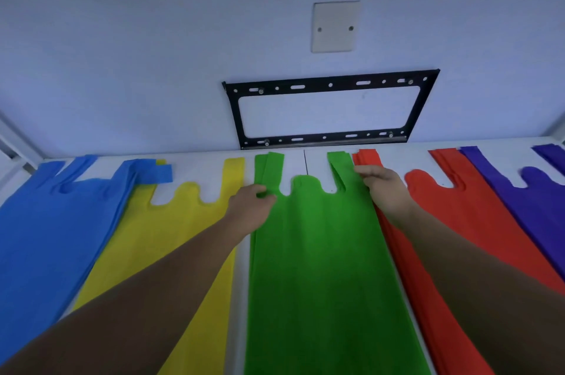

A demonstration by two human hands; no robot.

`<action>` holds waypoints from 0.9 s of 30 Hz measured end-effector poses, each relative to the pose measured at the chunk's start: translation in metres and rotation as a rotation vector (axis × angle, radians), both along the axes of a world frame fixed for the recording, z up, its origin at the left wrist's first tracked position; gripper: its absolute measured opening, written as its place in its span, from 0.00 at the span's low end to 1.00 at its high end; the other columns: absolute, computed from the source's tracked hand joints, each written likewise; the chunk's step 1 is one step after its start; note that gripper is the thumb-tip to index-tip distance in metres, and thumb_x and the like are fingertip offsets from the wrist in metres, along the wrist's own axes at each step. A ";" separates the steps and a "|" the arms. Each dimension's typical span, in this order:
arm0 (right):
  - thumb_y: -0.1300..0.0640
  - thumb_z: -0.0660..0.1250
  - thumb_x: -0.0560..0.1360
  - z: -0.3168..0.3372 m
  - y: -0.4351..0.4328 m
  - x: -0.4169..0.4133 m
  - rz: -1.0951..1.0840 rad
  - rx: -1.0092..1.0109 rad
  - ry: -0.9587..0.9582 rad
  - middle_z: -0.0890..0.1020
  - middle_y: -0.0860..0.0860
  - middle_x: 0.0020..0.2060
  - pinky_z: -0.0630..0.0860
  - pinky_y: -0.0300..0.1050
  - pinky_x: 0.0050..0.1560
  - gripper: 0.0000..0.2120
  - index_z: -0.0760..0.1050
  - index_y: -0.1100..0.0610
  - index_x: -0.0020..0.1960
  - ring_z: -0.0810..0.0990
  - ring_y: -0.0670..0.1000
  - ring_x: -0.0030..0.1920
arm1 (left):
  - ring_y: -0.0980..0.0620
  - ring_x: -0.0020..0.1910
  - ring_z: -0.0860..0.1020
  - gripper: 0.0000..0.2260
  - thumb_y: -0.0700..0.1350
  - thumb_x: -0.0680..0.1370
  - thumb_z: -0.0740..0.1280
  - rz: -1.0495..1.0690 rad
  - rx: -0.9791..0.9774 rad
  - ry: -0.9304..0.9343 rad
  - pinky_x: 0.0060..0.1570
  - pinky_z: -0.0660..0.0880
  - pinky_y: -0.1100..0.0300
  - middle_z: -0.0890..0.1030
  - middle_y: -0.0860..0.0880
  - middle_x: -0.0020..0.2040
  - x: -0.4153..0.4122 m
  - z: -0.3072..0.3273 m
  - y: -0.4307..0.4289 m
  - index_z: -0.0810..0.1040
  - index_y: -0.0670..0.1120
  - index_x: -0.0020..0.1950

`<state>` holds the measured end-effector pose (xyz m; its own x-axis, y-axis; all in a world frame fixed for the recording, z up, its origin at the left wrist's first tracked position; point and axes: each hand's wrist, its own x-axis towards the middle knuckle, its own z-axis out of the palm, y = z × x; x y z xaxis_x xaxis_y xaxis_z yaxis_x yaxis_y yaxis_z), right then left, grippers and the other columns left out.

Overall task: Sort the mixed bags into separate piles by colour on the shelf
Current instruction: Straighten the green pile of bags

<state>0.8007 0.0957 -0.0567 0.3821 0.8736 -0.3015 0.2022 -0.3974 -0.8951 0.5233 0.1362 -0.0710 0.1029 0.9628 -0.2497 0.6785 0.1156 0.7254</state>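
Note:
Five flat piles of handled bags lie side by side on the white shelf [296, 162]: blue bags [52, 237] at far left, yellow bags [171, 237], green bags [312, 252] in the middle, red bags [452, 222], purple bags [532, 197] at far right. My left hand [249, 206] pinches the green pile's left edge just below its left handle. On the pile's right edge, near the right handle, rests my right hand [385, 191] with fingers fairly straight.
A black metal wall bracket [330, 84] is screwed to the pale wall just behind the shelf, with a white blank plate [335, 27] above it. White frame rails stand at the far left [12, 142] and at the far right corner.

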 end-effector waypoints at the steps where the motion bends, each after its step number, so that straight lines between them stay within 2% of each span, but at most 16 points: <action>1: 0.64 0.58 0.79 0.001 0.000 0.000 -0.009 -0.008 0.007 0.84 0.63 0.54 0.74 0.73 0.58 0.16 0.82 0.52 0.55 0.76 0.57 0.45 | 0.59 0.39 0.76 0.23 0.52 0.82 0.64 0.003 0.014 0.004 0.36 0.72 0.64 0.73 0.45 0.73 0.000 -0.001 0.002 0.70 0.47 0.76; 3: 0.63 0.58 0.80 0.007 -0.001 -0.004 -0.009 -0.024 -0.027 0.84 0.61 0.52 0.77 0.67 0.57 0.15 0.81 0.54 0.57 0.74 0.54 0.44 | 0.53 0.44 0.80 0.23 0.51 0.81 0.65 -0.001 0.045 0.015 0.43 0.78 0.59 0.73 0.46 0.73 -0.001 -0.004 0.005 0.71 0.48 0.75; 5: 0.63 0.57 0.81 0.010 0.000 -0.005 0.010 -0.037 -0.071 0.83 0.55 0.46 0.79 0.57 0.50 0.15 0.80 0.58 0.61 0.79 0.57 0.41 | 0.47 0.49 0.82 0.21 0.52 0.80 0.66 -0.009 0.051 0.016 0.47 0.81 0.52 0.76 0.47 0.69 0.000 -0.006 0.007 0.73 0.50 0.73; 6: 0.63 0.57 0.81 0.009 0.001 -0.005 0.019 -0.041 -0.078 0.82 0.53 0.45 0.79 0.56 0.49 0.16 0.80 0.59 0.62 0.81 0.60 0.44 | 0.48 0.46 0.82 0.21 0.51 0.79 0.66 -0.011 0.049 0.015 0.44 0.80 0.54 0.79 0.47 0.64 0.002 -0.005 0.008 0.74 0.51 0.72; 8: 0.64 0.57 0.81 0.007 0.004 -0.005 0.023 -0.041 -0.059 0.83 0.56 0.49 0.76 0.53 0.47 0.16 0.80 0.59 0.62 0.77 0.57 0.44 | 0.51 0.35 0.79 0.19 0.50 0.79 0.66 -0.013 0.026 0.000 0.37 0.77 0.59 0.82 0.50 0.55 0.005 -0.002 0.009 0.76 0.51 0.70; 9: 0.64 0.56 0.81 0.005 0.006 -0.004 0.018 -0.038 -0.044 0.83 0.59 0.51 0.74 0.51 0.46 0.16 0.80 0.60 0.62 0.75 0.56 0.44 | 0.51 0.37 0.79 0.19 0.50 0.79 0.67 -0.003 0.014 -0.012 0.40 0.79 0.58 0.82 0.50 0.56 0.006 -0.002 0.010 0.76 0.51 0.70; 11: 0.65 0.56 0.80 0.002 0.008 -0.003 0.015 -0.044 -0.024 0.83 0.60 0.50 0.72 0.51 0.45 0.16 0.80 0.59 0.62 0.74 0.56 0.43 | 0.47 0.51 0.80 0.20 0.52 0.77 0.67 0.036 -0.019 -0.006 0.55 0.79 0.49 0.80 0.49 0.63 0.008 0.000 0.013 0.77 0.54 0.69; 12: 0.65 0.56 0.80 0.001 0.009 -0.003 0.019 -0.048 -0.020 0.83 0.58 0.48 0.72 0.51 0.45 0.16 0.79 0.59 0.62 0.74 0.56 0.43 | 0.44 0.57 0.79 0.21 0.53 0.75 0.67 0.051 -0.040 0.001 0.59 0.78 0.46 0.79 0.50 0.64 0.008 0.000 0.014 0.77 0.56 0.68; 15: 0.65 0.56 0.80 0.000 0.009 -0.003 0.052 -0.056 -0.015 0.82 0.54 0.43 0.73 0.52 0.45 0.16 0.79 0.58 0.62 0.75 0.56 0.43 | 0.37 0.60 0.78 0.23 0.53 0.73 0.67 0.063 -0.064 -0.031 0.60 0.77 0.44 0.79 0.51 0.63 0.014 0.002 0.020 0.75 0.60 0.69; 18: 0.64 0.57 0.81 -0.002 0.010 -0.003 0.071 -0.059 -0.025 0.83 0.55 0.44 0.73 0.51 0.43 0.16 0.79 0.58 0.61 0.75 0.55 0.41 | 0.41 0.62 0.78 0.35 0.54 0.72 0.73 0.101 -0.035 -0.018 0.63 0.75 0.43 0.76 0.48 0.68 0.020 -0.002 0.032 0.65 0.54 0.77; 20: 0.64 0.57 0.80 -0.004 0.011 -0.004 0.078 -0.062 -0.030 0.84 0.58 0.47 0.73 0.50 0.42 0.15 0.79 0.58 0.61 0.76 0.55 0.40 | 0.40 0.64 0.76 0.42 0.55 0.71 0.77 0.152 -0.018 0.078 0.62 0.76 0.44 0.72 0.43 0.71 0.024 -0.004 0.036 0.59 0.47 0.78; 21: 0.64 0.58 0.80 -0.006 0.012 -0.005 0.081 -0.061 -0.029 0.84 0.60 0.48 0.73 0.49 0.41 0.15 0.79 0.58 0.61 0.75 0.55 0.39 | 0.39 0.64 0.75 0.42 0.53 0.72 0.77 0.169 -0.013 0.129 0.60 0.77 0.46 0.70 0.40 0.71 0.026 -0.005 0.038 0.59 0.44 0.78; 24: 0.65 0.58 0.80 -0.010 0.015 -0.005 0.088 -0.053 -0.037 0.83 0.58 0.46 0.73 0.51 0.44 0.15 0.79 0.59 0.62 0.75 0.56 0.42 | 0.42 0.55 0.77 0.33 0.47 0.73 0.77 0.181 -0.023 0.181 0.41 0.74 0.52 0.72 0.39 0.66 0.029 -0.003 0.041 0.65 0.41 0.72; 27: 0.64 0.58 0.80 -0.013 0.015 -0.003 0.104 -0.055 -0.043 0.82 0.54 0.43 0.78 0.56 0.48 0.16 0.78 0.59 0.64 0.76 0.56 0.43 | 0.45 0.49 0.80 0.24 0.44 0.73 0.77 0.138 -0.004 0.165 0.33 0.72 0.56 0.80 0.43 0.56 0.025 -0.006 0.050 0.72 0.41 0.64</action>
<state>0.7977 0.1106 -0.0693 0.3043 0.8915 -0.3357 0.2822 -0.4210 -0.8621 0.5480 0.1858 -0.0766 -0.0722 0.9641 -0.2557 0.7656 0.2179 0.6053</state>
